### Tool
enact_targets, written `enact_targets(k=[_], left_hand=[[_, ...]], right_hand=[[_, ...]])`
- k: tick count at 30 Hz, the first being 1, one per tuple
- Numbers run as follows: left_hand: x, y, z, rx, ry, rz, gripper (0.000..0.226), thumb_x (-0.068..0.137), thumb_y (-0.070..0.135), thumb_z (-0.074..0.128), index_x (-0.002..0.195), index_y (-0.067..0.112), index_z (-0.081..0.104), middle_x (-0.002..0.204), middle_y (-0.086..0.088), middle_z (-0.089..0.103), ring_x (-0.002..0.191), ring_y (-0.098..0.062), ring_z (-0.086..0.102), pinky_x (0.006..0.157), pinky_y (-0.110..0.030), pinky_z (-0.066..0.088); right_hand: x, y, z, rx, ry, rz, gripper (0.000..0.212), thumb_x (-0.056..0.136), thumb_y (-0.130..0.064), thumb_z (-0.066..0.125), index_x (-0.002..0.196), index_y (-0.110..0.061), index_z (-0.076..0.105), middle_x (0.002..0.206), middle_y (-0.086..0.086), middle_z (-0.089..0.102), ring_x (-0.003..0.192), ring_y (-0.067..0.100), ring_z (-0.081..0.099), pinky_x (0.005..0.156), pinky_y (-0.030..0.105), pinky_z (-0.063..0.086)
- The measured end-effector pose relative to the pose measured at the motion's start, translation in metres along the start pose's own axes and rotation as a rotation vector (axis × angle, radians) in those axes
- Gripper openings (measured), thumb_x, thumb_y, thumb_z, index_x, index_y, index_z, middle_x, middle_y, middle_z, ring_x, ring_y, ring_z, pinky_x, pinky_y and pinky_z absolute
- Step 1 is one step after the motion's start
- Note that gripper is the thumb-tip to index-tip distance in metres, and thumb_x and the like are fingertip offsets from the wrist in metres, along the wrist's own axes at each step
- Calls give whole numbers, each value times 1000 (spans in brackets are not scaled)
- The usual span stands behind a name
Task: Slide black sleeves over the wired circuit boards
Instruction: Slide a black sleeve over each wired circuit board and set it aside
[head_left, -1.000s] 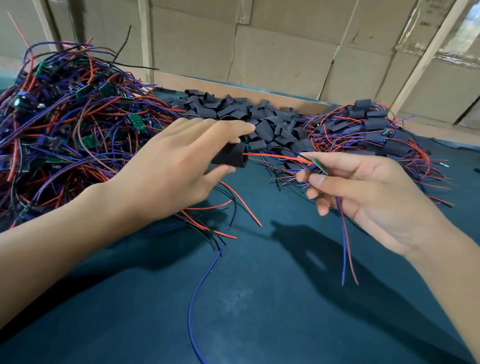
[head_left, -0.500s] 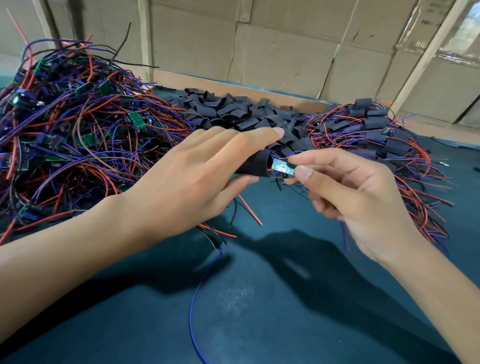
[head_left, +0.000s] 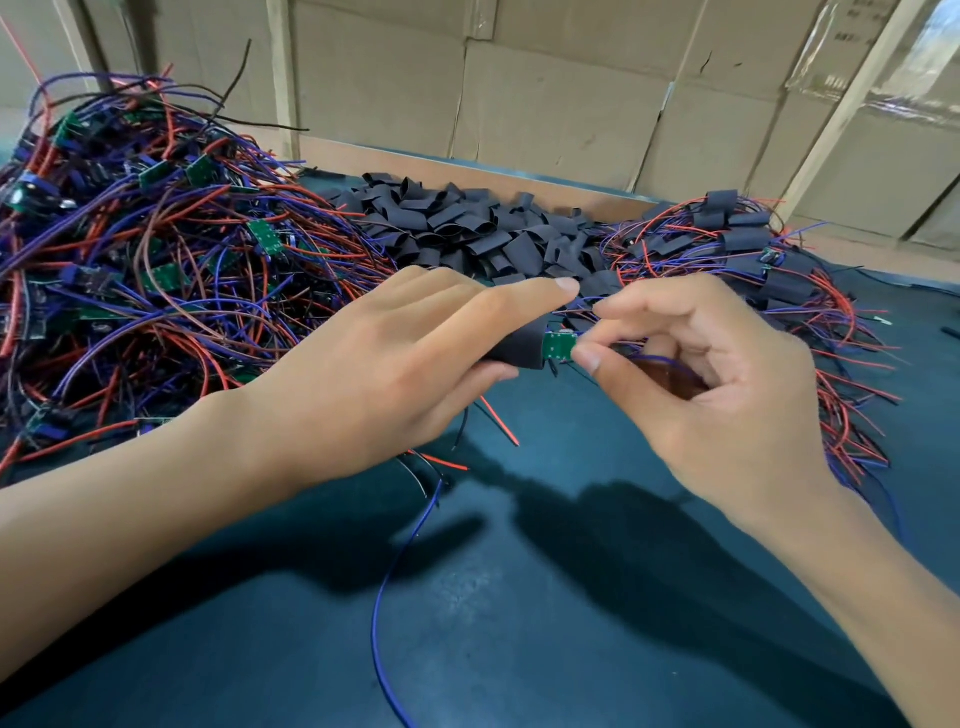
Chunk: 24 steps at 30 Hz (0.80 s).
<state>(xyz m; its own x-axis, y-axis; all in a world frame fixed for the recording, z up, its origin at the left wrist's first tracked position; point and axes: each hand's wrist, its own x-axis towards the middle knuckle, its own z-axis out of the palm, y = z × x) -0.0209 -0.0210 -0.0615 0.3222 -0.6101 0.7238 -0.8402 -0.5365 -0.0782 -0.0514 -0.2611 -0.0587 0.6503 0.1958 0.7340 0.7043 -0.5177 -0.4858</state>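
Our left hand (head_left: 363, 374) gripped a black sleeve (head_left: 522, 348), right hand (head_left: 717, 395) pinching the half-sheathed circuit board (head_left: 559, 346); finished ones (head_left: 737, 234) at two o'clock, bare heap (head_left: 156, 249) at ten.

A black sleeve (head_left: 519, 349) is gripped by the left hand (head_left: 384, 364), while a green circuit board (head_left: 559, 346) at its right opening is pinched by the right hand (head_left: 727, 395) above the teal table (head_left: 519, 623).
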Motion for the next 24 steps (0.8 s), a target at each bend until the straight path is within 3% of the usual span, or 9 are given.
enact_targets(k=[5, 8, 11, 13, 16, 20, 24], left_hand=[[-1, 4, 5, -50, 18, 64, 51, 100, 18, 63, 145, 11, 40, 110, -6, 65, 96, -29, 61, 87, -43, 51], [-2, 5, 5, -90, 36, 84, 45, 100, 13, 62, 141, 11, 44, 110, -6, 68, 90, -29, 61, 84, -42, 51], [-3, 5, 3, -98, 69, 90, 38, 100, 10, 62, 136, 9, 50, 110, -6, 69, 86, -30, 61, 81, -41, 51], [-2, 6, 1, -88, 96, 87, 38, 100, 10, 62, 135, 9, 50, 114, -6, 68, 86, -31, 62, 81, -40, 51], [-1, 6, 0, -82, 110, 108, 40, 99, 12, 64, 135, 10, 48, 117, -2, 65, 85, -31, 62, 80, -41, 51], [-2, -3, 0, -17, 32, 172, 42, 99, 18, 66, 137, 10, 49, 98, -5, 68, 83, -29, 62, 78, -44, 50], [-5, -22, -1, -4, -118, 104, 41, 101, 32, 62, 134, 8, 59, 98, -8, 69, 87, -31, 66, 82, -47, 52]], right_hand=[[-2, -5, 6, -34, -47, -31, 22, 88, -17, 76, 104, -26, 65, 90, -17, 73, 63, 8, 61, 60, 19, 44], [-4, -4, 9, 78, -91, 45, 12, 89, -16, 72, 100, -17, 67, 84, -15, 69, 58, 20, 57, 57, 26, 43], [-3, -3, 8, 126, -120, 86, 14, 91, -24, 71, 104, -19, 67, 80, -14, 64, 55, 17, 47, 58, 18, 35], [-2, -4, 6, 185, -138, 129, 19, 92, -25, 70, 109, -17, 70, 87, -7, 72, 62, 11, 55, 63, 16, 39], [-1, -7, 4, 289, -161, 145, 20, 93, -20, 67, 111, -12, 74, 91, -10, 75, 74, 4, 65, 70, 13, 45], [-2, -6, 10, 137, -133, 151, 11, 87, -24, 77, 98, -21, 77, 91, -11, 77, 82, 11, 73, 72, 37, 56], [-5, 0, 14, -60, -118, 143, 11, 82, -29, 78, 90, -35, 73, 86, -28, 72, 70, 4, 65, 66, 17, 49]])
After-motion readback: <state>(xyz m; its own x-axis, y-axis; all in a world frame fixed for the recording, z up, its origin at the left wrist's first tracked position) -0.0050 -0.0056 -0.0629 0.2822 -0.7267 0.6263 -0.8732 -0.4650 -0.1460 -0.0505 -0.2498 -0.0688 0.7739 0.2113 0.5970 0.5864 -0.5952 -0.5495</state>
